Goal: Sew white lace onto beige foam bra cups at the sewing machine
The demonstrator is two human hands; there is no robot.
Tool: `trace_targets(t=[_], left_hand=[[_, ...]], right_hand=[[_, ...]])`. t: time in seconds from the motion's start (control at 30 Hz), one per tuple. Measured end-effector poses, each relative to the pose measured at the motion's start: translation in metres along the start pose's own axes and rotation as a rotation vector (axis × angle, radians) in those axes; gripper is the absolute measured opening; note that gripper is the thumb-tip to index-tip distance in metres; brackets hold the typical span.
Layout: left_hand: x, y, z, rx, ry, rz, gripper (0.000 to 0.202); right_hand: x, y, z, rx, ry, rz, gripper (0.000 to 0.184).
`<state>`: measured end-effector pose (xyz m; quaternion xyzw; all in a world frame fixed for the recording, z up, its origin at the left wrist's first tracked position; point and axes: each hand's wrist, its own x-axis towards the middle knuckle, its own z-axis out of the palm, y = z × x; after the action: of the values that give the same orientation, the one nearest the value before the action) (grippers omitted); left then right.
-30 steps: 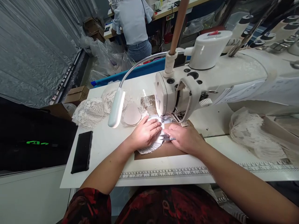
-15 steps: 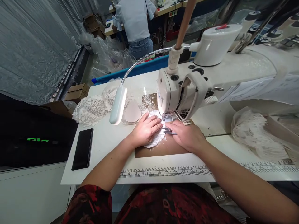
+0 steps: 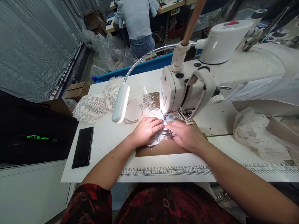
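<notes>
Left hand (image 3: 148, 131): down flat from nine o'clock, fingers nearly together and stretched out over the cloth, palm low, pinching nothing that shows.
Right hand (image 3: 185, 134): in from three o'clock, fingers curled round small scissors (image 3: 170, 134), index finger reaching out to the cloth's edge beside the left fingertips.
Scissors: blades aimed at nine o'clock, over the lower part of the lace; whether they touch it, I can't tell.
White lace piece (image 3: 156, 142): centre of our clock, half hidden under the left hand, its curved lower edge over the brown sheet (image 3: 163, 151).
Sewing machine (image 3: 171, 90): head looming at one o'clock, needle area right at the lace's upper edge, brightly lit by the lamp (image 3: 121, 102) at ten.
Progress: mid-seam, I judge, with the piece at the needle and not yet free; how much stitching is done is too small and too covered to read.
Lace pile (image 3: 92, 107): out towards ten o'clock on the worktop (image 3: 106, 146), a pale rounded pad (image 3: 133, 111) nearer in; finished or waiting, nothing says.
Lace bundle (image 3: 253, 133): far off at three o'clock, same open question.
Phone (image 3: 83, 147): between eight and nine, well apart from both hands.
</notes>
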<state>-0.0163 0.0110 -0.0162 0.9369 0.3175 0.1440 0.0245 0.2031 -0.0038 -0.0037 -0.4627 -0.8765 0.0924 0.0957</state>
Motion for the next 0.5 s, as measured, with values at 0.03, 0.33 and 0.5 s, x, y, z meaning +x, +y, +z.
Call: trace_targets(t=[0.03, 0.33, 0.5], left_hand=[[0.0010, 0.0001, 0.0002, -0.006, 0.001, -0.007, 0.030], [0.0072, -0.0060, 0.0042, -0.065, 0.054, -0.103, 0.034], [0.0076, -0.0028, 0.0001, -0.056, 0.056, -0.145, 0.036]], right_hand=[[0.0001, -0.0002, 0.0012, -0.012, 0.006, 0.003, 0.034], [0.0015, -0.0007, 0.0060, -0.025, 0.031, 0.045, 0.036], [0.0023, -0.0017, 0.0064, -0.045, 0.018, 0.054, 0.036]])
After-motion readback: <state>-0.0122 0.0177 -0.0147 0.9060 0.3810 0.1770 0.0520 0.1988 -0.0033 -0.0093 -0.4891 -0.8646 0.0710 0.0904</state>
